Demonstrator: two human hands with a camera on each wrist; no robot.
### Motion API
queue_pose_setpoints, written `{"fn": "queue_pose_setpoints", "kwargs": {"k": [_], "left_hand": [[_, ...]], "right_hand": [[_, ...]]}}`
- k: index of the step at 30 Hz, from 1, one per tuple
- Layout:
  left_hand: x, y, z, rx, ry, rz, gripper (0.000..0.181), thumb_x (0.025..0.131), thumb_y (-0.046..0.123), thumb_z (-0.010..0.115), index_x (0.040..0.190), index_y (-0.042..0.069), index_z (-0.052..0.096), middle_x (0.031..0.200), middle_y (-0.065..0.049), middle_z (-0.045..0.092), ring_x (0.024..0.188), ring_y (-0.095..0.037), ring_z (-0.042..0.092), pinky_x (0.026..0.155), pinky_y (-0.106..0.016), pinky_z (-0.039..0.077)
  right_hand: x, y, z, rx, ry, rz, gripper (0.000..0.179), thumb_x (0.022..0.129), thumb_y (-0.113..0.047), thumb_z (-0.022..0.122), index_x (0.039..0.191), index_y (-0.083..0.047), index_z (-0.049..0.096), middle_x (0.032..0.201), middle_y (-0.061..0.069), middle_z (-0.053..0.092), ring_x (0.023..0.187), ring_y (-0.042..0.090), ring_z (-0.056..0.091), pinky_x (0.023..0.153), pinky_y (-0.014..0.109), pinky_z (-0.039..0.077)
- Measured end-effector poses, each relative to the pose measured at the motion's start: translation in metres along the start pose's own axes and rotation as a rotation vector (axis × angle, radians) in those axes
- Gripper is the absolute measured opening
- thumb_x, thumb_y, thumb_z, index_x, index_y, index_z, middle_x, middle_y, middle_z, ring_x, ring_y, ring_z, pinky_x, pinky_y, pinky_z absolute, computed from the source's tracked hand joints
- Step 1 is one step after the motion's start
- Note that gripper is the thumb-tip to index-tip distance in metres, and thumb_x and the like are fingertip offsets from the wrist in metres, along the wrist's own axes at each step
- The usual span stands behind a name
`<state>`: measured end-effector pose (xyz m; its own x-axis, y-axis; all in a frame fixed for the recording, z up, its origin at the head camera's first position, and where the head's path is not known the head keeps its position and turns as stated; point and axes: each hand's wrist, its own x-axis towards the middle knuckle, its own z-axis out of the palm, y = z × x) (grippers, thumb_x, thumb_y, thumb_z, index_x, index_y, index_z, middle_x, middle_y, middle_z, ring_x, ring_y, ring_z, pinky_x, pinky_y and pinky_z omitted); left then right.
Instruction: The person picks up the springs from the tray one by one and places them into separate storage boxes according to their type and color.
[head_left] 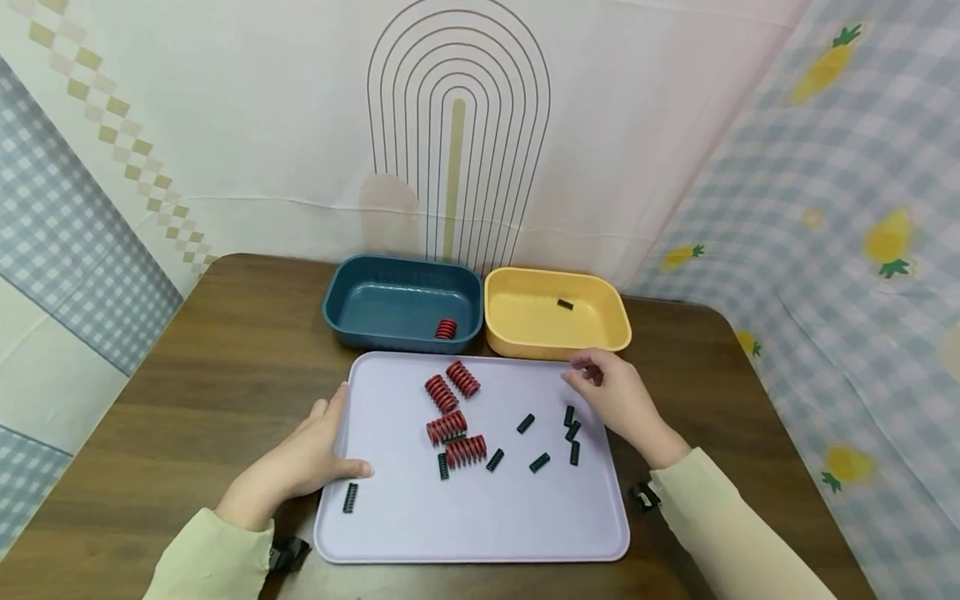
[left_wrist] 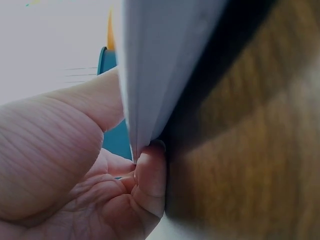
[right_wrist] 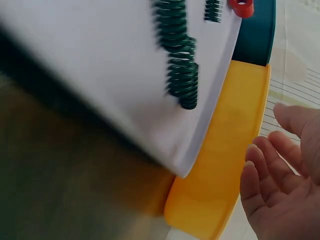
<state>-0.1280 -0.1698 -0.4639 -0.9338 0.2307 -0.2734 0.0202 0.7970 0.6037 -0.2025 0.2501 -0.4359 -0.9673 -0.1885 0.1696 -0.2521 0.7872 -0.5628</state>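
My left hand (head_left: 313, 446) holds the left edge of a pale lilac tray (head_left: 525, 521); in the left wrist view its thumb (left_wrist: 97, 97) lies over the rim and a fingertip (left_wrist: 151, 170) curls against the edge. My right hand (head_left: 617, 397) hovers at the tray's far right corner, just in front of the yellow bin (head_left: 525, 341). Its fingers (right_wrist: 270, 165) are loosely bent with nothing between them. On the tray, several thick red springs (head_left: 467, 451) cluster left of centre. Several slim dark green springs (head_left: 539, 462) lie scattered, mostly to the right; one green spring (head_left: 350, 497) rests near my left thumb.
Behind the tray, a blue bin (head_left: 397, 342) stands beside the yellow one. One red spring (head_left: 446, 328) lies in the blue bin, one small dark spring (head_left: 566, 304) in the yellow. A wooden table (head_left: 225, 367) carries everything; a patterned cloth (head_left: 300, 125) hangs behind.
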Motion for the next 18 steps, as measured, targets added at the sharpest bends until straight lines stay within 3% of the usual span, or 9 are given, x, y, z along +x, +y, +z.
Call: {"fn": "queue_pose_setpoints", "kwargs": {"k": [9,18], "left_hand": [[0.002,0.004,0.0,0.004,-0.004,0.002,0.126,0.07,0.046,0.085,0.152,-0.005,0.004,0.136,-0.035,0.031,0.121,-0.043,0.043,0.1,-0.055,0.035],[0.0,0.001,0.001,0.007,-0.001,-0.012,0.128,0.069,0.048,0.085,0.152,-0.005,0.002,0.137,-0.036,0.03,0.122,-0.043,0.042,0.1,-0.056,0.035]], "right_hand": [[-0.012,0.016,0.001,-0.046,-0.112,0.047,0.04,0.085,-0.031,0.076,0.115,-0.006,0.065,0.105,0.006,0.066,0.091,0.022,0.06,0.08,0.042,0.049],[-0.015,0.021,0.007,-0.08,-0.234,0.018,0.05,0.079,-0.034,0.081,0.118,-0.006,0.066,0.109,0.006,0.064,0.098,0.022,0.057,0.086,0.043,0.046]]}}
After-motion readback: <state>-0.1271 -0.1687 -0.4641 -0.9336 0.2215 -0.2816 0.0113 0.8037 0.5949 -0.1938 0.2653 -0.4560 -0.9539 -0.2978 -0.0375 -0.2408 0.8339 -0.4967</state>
